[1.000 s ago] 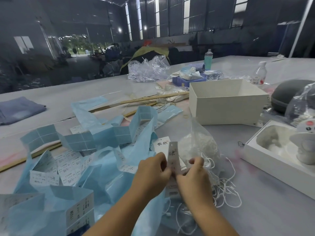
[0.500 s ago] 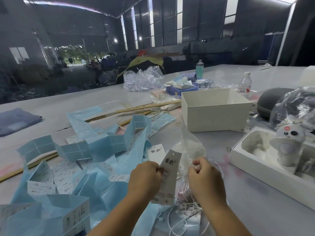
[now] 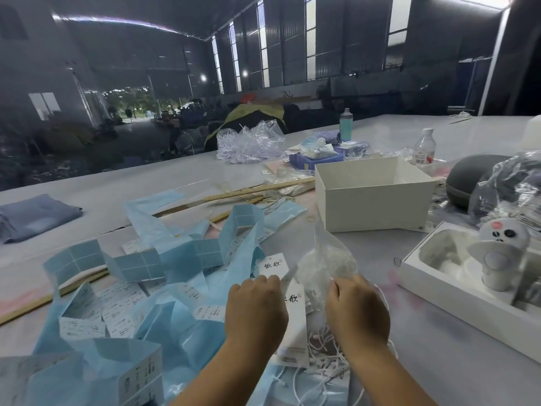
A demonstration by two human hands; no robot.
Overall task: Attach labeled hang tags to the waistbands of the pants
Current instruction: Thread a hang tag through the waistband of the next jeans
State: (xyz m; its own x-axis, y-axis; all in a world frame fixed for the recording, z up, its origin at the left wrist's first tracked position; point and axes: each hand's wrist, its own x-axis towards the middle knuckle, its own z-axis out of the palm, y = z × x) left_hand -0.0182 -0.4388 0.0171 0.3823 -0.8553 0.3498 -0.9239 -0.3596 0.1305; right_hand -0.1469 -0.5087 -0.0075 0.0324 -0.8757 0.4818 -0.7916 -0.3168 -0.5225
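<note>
From my remote seat, the left hand (image 3: 256,312) covered the near-left part of the hang tag (image 3: 295,326), and its fingertips were turned away, so I could not see the grip itself. The small print at the tag's foot was too fine to read. The right hand (image 3: 355,310) hid its own fingertips behind its knuckles; whether they pinched a white string (image 3: 325,367) or the clear bag (image 3: 325,265) I could not tell. The label sheets (image 3: 96,320) carried print too small to make out. The white tray (image 3: 433,291) ran off the right edge.
</note>
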